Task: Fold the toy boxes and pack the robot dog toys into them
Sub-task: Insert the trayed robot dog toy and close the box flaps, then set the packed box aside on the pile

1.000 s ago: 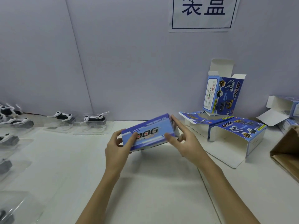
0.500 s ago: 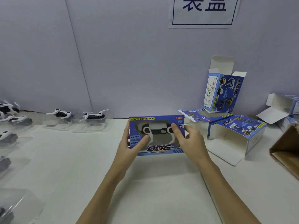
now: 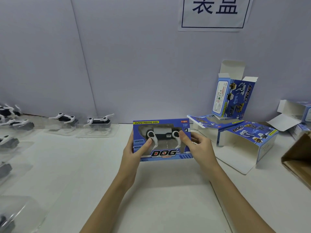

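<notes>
Hands hold one packed box above a white tabletop (image 3: pixel 168 207), approx. centre of view. Item: blue rectangular cardboard toy box (image 3: pixel 162 153) w/ clear front window, printed "FUNNY MOVING DOG" along its top edge and "DOG" along the bottom. Black-and-white robot dog toy (image 3: pixel 162 134) sits inside, visible thru the window. Window face is turned toward the camera.

Left hand (image 3: pixel 133 153) grips the box's left end: thumb lies across the front, over the window's lower-left corner; fingers wrap behind. Right hand (image 3: pixel 198 147) grips the right end: thumb on the front near the window's right edge; fingers curl behind.

Right of the held box: two blue open empty boxes (image 3: pixel 249 133) lie on their sides, flaps open. A third blue box w/ raised top flap (image 3: pixel 234 98) stands on them, tilted against the grey wall (image 3: pixel 134 64). Brown cardboard carton (image 3: pixel 299 158) at right edge, cropped.

Left side: unpacked black-and-white robot dogs in clear plastic trays (image 3: pixel 98 122), in rows along the wall and left edge. White paper sign (image 3: pixel 214 13) w/ dark characters on the wall, top.
</notes>
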Demonstrator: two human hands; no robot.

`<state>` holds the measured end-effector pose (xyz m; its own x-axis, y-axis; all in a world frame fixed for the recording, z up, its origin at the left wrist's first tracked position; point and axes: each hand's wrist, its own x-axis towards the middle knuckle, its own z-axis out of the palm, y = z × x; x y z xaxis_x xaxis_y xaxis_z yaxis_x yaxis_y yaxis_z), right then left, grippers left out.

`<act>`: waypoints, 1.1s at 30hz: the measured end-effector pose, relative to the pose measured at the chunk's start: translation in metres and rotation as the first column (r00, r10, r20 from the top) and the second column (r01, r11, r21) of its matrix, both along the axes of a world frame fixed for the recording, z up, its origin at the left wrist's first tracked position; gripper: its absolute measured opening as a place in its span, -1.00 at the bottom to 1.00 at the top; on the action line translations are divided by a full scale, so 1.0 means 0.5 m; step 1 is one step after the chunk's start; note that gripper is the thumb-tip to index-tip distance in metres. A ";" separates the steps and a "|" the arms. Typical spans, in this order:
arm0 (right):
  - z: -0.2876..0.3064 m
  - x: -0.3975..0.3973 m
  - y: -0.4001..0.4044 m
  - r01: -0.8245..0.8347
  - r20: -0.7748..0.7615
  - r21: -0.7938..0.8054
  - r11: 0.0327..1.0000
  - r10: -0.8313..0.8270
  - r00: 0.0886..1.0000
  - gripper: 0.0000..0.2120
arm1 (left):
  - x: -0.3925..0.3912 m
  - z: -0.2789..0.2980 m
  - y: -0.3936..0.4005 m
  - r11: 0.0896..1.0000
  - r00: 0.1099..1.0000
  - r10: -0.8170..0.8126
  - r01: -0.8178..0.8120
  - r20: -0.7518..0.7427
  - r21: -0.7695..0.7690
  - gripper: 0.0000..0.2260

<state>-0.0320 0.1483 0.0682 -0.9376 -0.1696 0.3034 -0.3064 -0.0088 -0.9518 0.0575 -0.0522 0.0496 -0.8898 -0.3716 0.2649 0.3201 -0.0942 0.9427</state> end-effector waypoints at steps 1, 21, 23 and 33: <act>0.004 0.000 0.001 -0.008 0.032 0.019 1.000 0.007 0.999 -0.59 | 0.001 0.001 -0.002 1.000 1.000 -0.003 0.003 0.000 0.008 -0.44; 0.108 -0.025 0.167 0.222 0.139 -0.820 0.527 -0.193 0.971 -0.65 | -0.003 0.003 -0.049 0.956 0.979 0.142 -0.173 0.143 0.236 -0.56; 0.104 -0.036 0.182 0.279 0.122 -0.851 0.445 -0.349 0.929 -0.41 | -0.007 0.001 -0.047 0.960 0.979 0.113 -0.152 0.170 0.237 -0.57; 0.012 -0.040 0.079 0.169 0.049 0.199 0.965 -0.182 0.982 -0.81 | -0.011 -0.017 -0.029 0.978 0.960 0.193 -0.171 0.203 -0.120 -0.71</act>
